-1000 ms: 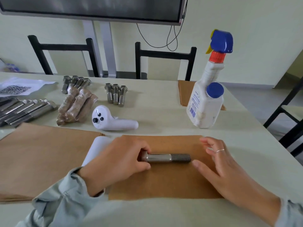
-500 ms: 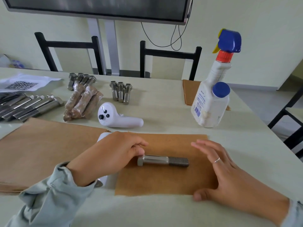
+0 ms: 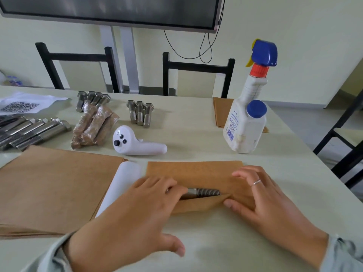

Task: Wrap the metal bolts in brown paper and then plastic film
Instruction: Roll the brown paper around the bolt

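Steel bolt (image 3: 203, 192) lies across the brown paper sheet (image 3: 194, 171), its long axis running left to right in my view: the head end is hidden under my left hand (image 3: 137, 209) and the threaded end points toward my right hand (image 3: 263, 197). The near edge of the paper is lifted into a low fold (image 3: 198, 206) that rests against the near side of the shank, so the bolt sits in the crease, with bare paper stretching away beyond it.

My left fingers (image 3: 172, 191) are curved down over the head end, pressing bolt and fold together. My right fingers (image 3: 245, 174) are spread and loosely bent; the thumb pins the fold's right end just past the thread tip, and I cannot tell whether the other fingers touch the paper.

I judge that the coming move is a roll away from me, square to the bolt's axis. Both hands are equally near, one at each end, which should keep the roll straight.

Just left of the sheet lies a white roll of plastic film (image 3: 121, 183), partly on a stack of brown paper (image 3: 55, 185). Farther back on the worktop (image 3: 196, 134) are wrapped bundles (image 3: 94, 126), loose bolts (image 3: 139, 112), a white controller (image 3: 135, 143) and a spray bottle (image 3: 247, 114).
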`<state>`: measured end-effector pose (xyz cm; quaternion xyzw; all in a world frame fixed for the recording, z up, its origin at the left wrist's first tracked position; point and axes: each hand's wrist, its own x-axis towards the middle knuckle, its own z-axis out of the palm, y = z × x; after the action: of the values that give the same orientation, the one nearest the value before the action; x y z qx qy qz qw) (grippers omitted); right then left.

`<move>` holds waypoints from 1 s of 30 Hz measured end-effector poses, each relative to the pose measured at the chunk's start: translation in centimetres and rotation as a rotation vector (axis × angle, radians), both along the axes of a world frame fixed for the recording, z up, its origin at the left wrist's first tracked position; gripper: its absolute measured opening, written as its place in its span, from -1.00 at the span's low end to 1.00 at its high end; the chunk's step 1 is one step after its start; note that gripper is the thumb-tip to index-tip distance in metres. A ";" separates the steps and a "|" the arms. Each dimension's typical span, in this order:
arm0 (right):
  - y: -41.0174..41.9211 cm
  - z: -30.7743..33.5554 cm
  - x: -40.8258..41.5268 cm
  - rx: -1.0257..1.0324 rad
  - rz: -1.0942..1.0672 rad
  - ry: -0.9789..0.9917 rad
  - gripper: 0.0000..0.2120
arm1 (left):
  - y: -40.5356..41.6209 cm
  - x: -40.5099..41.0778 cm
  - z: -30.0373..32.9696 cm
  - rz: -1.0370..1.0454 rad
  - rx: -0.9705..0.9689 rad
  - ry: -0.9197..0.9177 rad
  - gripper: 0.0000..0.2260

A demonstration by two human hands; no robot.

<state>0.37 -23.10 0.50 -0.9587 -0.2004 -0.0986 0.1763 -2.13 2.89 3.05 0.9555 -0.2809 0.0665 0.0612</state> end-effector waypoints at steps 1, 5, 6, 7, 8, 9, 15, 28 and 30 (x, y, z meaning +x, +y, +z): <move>0.0 0.0 -0.1 -0.002 -0.003 -0.007 -0.35 | -0.3 -0.1 -0.2 -0.020 -0.003 -0.053 -0.42; 0.0 0.2 -0.3 0.046 -0.034 -0.094 -0.39 | -0.9 0.3 -0.5 -0.018 -0.088 -0.095 -0.76; 0.1 0.5 -0.3 0.064 -0.033 -0.158 -0.43 | -1.0 0.5 -0.3 0.013 -0.150 -0.083 -0.75; 0.2 0.8 -0.4 0.071 -0.018 -0.251 -0.47 | -1.1 0.8 -0.1 0.050 -0.194 -0.062 -0.77; 0.3 1.3 -0.6 0.073 0.012 -0.358 -0.52 | -1.1 1.1 0.2 0.087 -0.227 -0.032 -0.83; 0.4 1.7 -0.9 0.073 0.055 -0.457 -0.59 | -1.0 1.5 0.2 0.121 -0.246 -0.018 -0.89; 3.8 1.9 -2.7 -0.059 0.438 -0.676 -0.81 | -0.3 3.5 -0.5 0.211 -0.283 0.054 -0.80; 5.8 1.2 0.8 -0.080 0.259 -0.096 -0.77 | 0.1 5.6 0.5 0.262 -0.400 0.307 -0.90; 5.9 1.2 1.0 -0.083 0.256 -0.072 -0.75 | -0.8 4.5 1.2 0.218 -0.246 0.060 -0.87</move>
<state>1.41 -17.19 1.68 -0.9276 -0.3311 -0.1014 0.1401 2.42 2.11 4.25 0.9671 -0.1636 0.0783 0.1783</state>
